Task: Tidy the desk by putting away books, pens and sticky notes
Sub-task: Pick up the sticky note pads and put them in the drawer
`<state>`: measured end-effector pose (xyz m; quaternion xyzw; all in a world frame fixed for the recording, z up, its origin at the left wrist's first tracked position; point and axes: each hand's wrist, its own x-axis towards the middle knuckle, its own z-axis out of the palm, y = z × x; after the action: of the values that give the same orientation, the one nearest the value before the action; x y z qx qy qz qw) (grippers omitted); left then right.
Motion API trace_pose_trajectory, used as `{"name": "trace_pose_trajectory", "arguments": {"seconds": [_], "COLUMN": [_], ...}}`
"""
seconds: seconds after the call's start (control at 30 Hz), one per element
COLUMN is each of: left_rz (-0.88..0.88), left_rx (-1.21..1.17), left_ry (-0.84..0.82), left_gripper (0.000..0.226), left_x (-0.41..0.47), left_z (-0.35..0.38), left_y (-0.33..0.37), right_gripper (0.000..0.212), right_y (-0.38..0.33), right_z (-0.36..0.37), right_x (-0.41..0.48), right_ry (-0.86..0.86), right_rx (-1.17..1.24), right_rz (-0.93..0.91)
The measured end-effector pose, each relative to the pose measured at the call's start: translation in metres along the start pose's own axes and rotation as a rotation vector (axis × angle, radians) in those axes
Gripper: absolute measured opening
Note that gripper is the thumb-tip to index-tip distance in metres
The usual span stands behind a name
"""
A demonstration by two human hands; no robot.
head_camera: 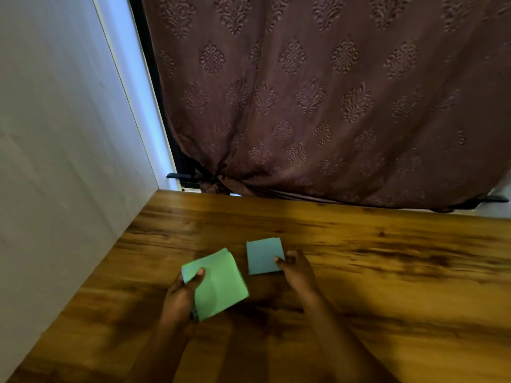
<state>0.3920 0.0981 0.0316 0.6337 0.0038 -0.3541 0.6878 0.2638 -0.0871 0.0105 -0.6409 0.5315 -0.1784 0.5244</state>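
Here, left hand gripping green sticky notes thumb on top, right hand fingers pinching blue sticky notes

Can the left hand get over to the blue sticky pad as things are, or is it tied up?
Probably not right away. The left hand is already gripping the green sticky pad, and the right hand has its fingers on the blue sticky pad. The desk between the pads looks bare.
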Motion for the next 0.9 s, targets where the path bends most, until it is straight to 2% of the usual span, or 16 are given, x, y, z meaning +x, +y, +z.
{"name": "trace_pose_trajectory", "arguments": {"seconds": [0.07, 0.17, 0.23, 0.37, 0.43, 0.57, 0.67, 0.73, 0.8, 0.83, 0.9], "left_rz": [-0.016, -0.012, -0.011, 0.008, 0.011, -0.04, -0.002, -0.017, -0.029, -0.035, -0.052], "left_rx": [-0.01, 0.007, 0.025, 0.097, 0.139, 0.124, 0.164, 0.187, 0.193, 0.192, 0.172], "left_ry": [-0.026, -0.066, -0.088, -0.102, -0.085, -0.079, -0.055, -0.049, -0.052, -0.054, -0.07], "left_gripper": [0.023, 0.025, 0.026, 0.025, 0.022, 0.04, 0.039, 0.04, 0.038, 0.037, 0.04], "left_x": [-0.001, -0.006, -0.008, -0.011, -0.013, -0.012, -0.007, -0.004, -0.002, -0.002, -0.002], "left_z": [0.001, 0.012, 0.021, 0.039, 0.044, 0.052, 0.051, 0.05, 0.049, 0.049, 0.05], "left_y": [-0.006, -0.016, -0.019, -0.02, -0.018, -0.016, -0.015, -0.015, -0.014, -0.015, -0.018], "right_gripper": [0.035, 0.014, 0.02, 0.027, 0.026, 0.019, 0.015, 0.013, 0.013, 0.013, 0.02], "right_y": [0.011, 0.013, 0.008, 0.01, 0.012, 0.014, -0.001, -0.01, -0.011, -0.005, 0.014], "right_z": [0.0, 0.001, 0.003, -0.001, -0.01, -0.032, -0.063, -0.081, -0.09, -0.092, -0.092], "right_x": [-0.017, -0.05, -0.068, -0.072, -0.071, -0.07, -0.051, -0.025, 0.003, 0.016, 0.03], "right_ry": [0.046, -0.091, -0.194, -0.078, -0.032, -0.021, 0.082, 0.166, 0.218, 0.233, 0.222], "right_rx": [0.009, 0.055, 0.018, -0.005, 0.024, 0.086, 0.345, 0.432, 0.375, 0.259, -0.19], "right_rz": [-0.055, -0.19, -0.246, -0.308, -0.294, -0.201, -0.112, -0.079, -0.064, -0.061, -0.016]}}
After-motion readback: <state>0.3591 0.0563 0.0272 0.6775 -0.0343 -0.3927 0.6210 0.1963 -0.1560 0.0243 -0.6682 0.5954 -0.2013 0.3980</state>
